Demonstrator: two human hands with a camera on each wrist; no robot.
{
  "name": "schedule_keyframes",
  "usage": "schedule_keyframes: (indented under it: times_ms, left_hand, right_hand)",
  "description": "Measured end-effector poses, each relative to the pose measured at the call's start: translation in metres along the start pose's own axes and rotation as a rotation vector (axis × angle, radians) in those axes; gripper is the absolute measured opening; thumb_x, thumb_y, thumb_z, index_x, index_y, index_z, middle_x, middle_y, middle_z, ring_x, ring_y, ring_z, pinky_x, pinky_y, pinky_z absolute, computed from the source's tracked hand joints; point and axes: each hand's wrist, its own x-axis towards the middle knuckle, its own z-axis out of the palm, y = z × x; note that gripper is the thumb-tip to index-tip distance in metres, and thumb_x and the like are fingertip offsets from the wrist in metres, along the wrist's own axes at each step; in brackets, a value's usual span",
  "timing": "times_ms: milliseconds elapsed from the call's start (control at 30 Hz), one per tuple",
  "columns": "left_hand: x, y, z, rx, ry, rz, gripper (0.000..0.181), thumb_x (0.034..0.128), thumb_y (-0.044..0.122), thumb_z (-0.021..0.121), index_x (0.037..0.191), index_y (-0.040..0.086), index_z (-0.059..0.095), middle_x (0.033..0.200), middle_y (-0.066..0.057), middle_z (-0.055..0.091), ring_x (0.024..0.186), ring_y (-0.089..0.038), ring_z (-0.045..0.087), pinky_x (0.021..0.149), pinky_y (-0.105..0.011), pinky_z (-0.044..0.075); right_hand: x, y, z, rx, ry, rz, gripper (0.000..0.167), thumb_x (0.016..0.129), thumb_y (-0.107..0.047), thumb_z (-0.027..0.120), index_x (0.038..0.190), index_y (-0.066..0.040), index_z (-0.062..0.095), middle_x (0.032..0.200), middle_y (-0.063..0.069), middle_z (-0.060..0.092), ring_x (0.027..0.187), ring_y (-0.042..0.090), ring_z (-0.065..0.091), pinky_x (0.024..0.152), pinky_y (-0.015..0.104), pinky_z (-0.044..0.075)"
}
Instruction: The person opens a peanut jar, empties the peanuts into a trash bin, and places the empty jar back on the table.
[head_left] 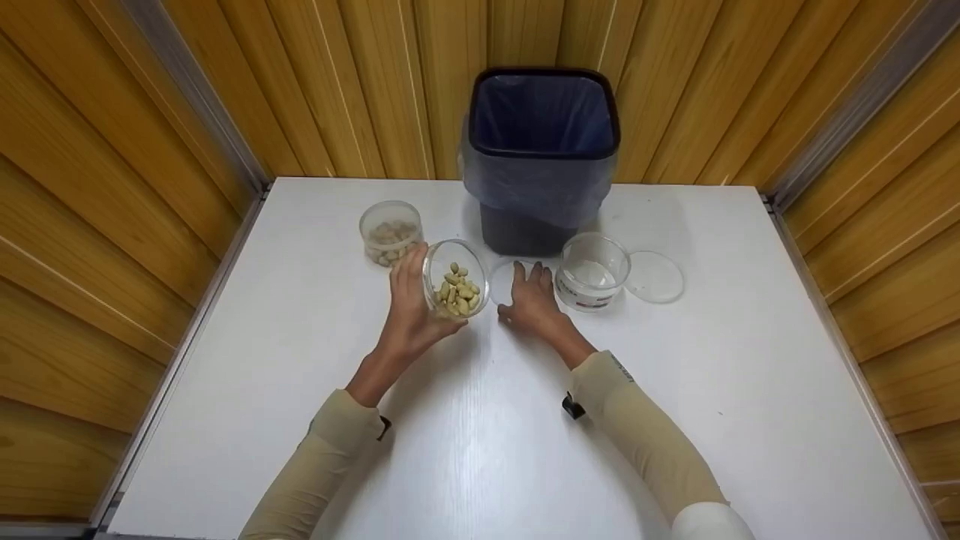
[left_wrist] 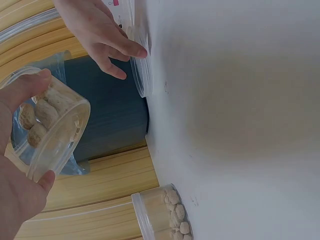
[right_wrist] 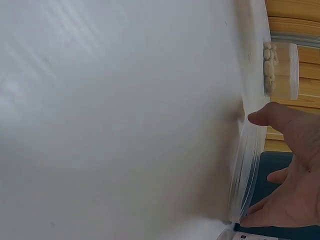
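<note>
My left hand (head_left: pixel 411 304) grips a clear plastic jar (head_left: pixel 433 262), tilted and held above the table, its mouth facing the head camera. Inside it lie several pale peanuts (head_left: pixel 456 291) that look unshelled. Low over the table, my right hand (head_left: pixel 534 304) spans a clear round lid (right_wrist: pixel 244 172) lying flat. Its thumb and fingertips are at opposite sides of the rim, with the fingers spread and fairly straight. Whether they press on the rim cannot be told. Behind the left hand stands a second jar (head_left: pixel 391 217) of similar nuts.
A dark bin (head_left: pixel 529 225) with a bluish liner stands at the back of the white table. Right of the right hand are a clear jar (head_left: pixel 592 274) with a printed label and another round lid (head_left: pixel 655 277). Wood-patterned panels (head_left: pixel 360 82) enclose the back and sides.
</note>
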Motion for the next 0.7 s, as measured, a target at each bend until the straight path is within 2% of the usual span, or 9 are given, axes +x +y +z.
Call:
schedule_keyframes:
  times_ms: [200, 367, 467, 567, 700]
  left_hand:
    - [-0.001, 0.000, 0.004, -0.013, -0.001, -0.005, 0.131, 0.0491, 0.025, 0.101, 0.153, -0.003, 0.027, 0.154, -0.026, 0.035, 0.144, -0.040, 0.030, 0.122, -0.050, 0.021]
    - [-0.005, 0.001, 0.006, -0.023, 0.003, -0.009, 0.133, 0.0481, 0.024, 0.102, 0.154, -0.002, 0.026, 0.156, -0.024, 0.034, 0.145, -0.039, 0.029, 0.122, -0.050, 0.021]
    - [-0.007, 0.001, 0.006, -0.026, 0.005, -0.013, 0.132, 0.0490, 0.024, 0.102, 0.154, -0.002, 0.026, 0.156, -0.023, 0.034, 0.144, -0.039, 0.029, 0.121, -0.050, 0.024]
    - [-0.008, -0.001, 0.005, -0.031, 0.008, -0.023, 0.131, 0.0493, 0.025, 0.102, 0.153, -0.002, 0.027, 0.155, -0.023, 0.035, 0.144, -0.039, 0.029, 0.119, -0.051, 0.026]
    - [-0.009, -0.002, 0.005, -0.045, 0.009, -0.047, 0.133, 0.0477, 0.023, 0.103, 0.153, -0.003, 0.026, 0.154, -0.023, 0.037, 0.142, -0.040, 0.029, 0.116, -0.053, 0.031]
  right_hand:
    - [0.007, 0.007, -0.001, -0.054, 0.074, -0.019, 0.088, 0.085, -0.031, 0.081, 0.150, 0.005, 0.034, 0.148, 0.045, 0.027, 0.139, 0.058, 0.025, 0.117, 0.063, 0.023]
    - [0.001, 0.014, 0.001, -0.045, 0.100, -0.119, 0.081, 0.086, -0.025, 0.077, 0.150, 0.004, 0.037, 0.152, 0.040, 0.027, 0.141, 0.059, 0.023, 0.117, 0.065, 0.023]
    - [-0.008, 0.016, -0.005, 0.025, 0.158, -0.236, 0.068, 0.088, -0.018, 0.073, 0.146, 0.003, 0.045, 0.151, 0.033, 0.036, 0.140, 0.055, 0.031, 0.116, 0.062, 0.028]
    - [-0.018, 0.014, -0.023, 0.130, 0.235, -0.337, 0.047, 0.091, -0.012, 0.068, 0.135, 0.000, 0.057, 0.140, 0.024, 0.052, 0.129, 0.045, 0.049, 0.109, 0.054, 0.041]
    - [-0.028, 0.013, -0.061, 0.305, 0.318, -0.365, 0.026, 0.095, -0.006, 0.064, 0.121, -0.003, 0.067, 0.121, 0.015, 0.065, 0.111, 0.032, 0.063, 0.094, 0.046, 0.053]
